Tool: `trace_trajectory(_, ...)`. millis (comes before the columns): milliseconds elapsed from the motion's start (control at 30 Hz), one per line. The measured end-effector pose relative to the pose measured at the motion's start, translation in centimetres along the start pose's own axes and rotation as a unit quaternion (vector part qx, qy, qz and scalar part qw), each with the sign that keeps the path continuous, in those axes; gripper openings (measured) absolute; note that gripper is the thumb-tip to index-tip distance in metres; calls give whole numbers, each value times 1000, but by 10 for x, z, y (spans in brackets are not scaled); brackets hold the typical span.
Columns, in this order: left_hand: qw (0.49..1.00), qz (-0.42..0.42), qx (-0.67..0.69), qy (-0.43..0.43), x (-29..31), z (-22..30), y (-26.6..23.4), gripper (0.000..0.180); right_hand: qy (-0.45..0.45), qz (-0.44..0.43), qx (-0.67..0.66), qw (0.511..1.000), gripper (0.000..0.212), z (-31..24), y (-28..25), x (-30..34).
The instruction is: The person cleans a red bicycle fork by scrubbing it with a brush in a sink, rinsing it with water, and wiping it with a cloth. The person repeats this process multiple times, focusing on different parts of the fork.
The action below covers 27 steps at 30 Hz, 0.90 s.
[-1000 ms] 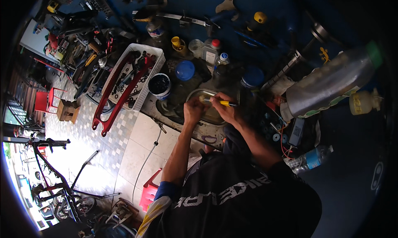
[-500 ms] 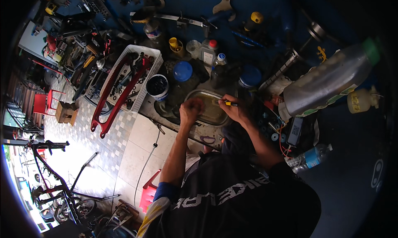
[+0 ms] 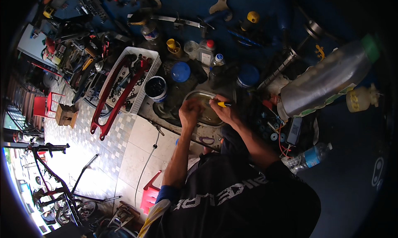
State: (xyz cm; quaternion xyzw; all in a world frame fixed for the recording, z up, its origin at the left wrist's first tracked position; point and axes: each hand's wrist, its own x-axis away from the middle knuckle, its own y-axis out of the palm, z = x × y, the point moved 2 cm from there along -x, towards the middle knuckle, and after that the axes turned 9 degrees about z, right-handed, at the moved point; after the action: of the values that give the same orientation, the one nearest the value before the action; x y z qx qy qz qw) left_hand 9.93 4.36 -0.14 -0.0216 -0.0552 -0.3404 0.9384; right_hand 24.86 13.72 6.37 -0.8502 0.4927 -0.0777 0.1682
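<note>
Both hands are over an oval metal tray (image 3: 198, 92) that holds murky yellowish liquid. My right hand (image 3: 228, 112) is closed round a tool with a yellow-and-black handle (image 3: 224, 104); its working end is not clear enough to name. Across the tray's left side, my left hand (image 3: 189, 112) has its fingers curled together, slightly smeared. Whatever they may grip is hidden. To the left of the tray stands an open white tub of dark grease (image 3: 156, 88). A blue lid (image 3: 180, 72) lies behind it.
A red bike frame part (image 3: 121, 97) lies across a white basket (image 3: 154, 59) of small parts. Bottles, among them a red-capped one (image 3: 205, 52), line the bench's back. A large grey bottle (image 3: 321, 90) juts in from the right, beside a phone (image 3: 294, 131).
My right hand has shifted slightly left, and the yellow-handled tool has turned and moved left with it. My left hand stays over the tray's left side. The whole view has shifted a little.
</note>
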Motion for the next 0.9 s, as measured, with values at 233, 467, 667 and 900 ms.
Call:
trace_trajectory(233,1000,7,11,-21,3,8,3,28,-27,15,-6,1000,22,19,9,4)
trace_trajectory(467,997,3,-80,4,6,25,6,26,-24,10,-8,1000,23,5,0,4)
trace_trajectory(667,985,-41,136,-100,-1,-6,-6,17,-58,32,132,989,20,22,-30,3)
trace_trajectory(900,984,-31,128,-120,-2,-11,-1,27,-107,52,173,978,21,29,-38,5)
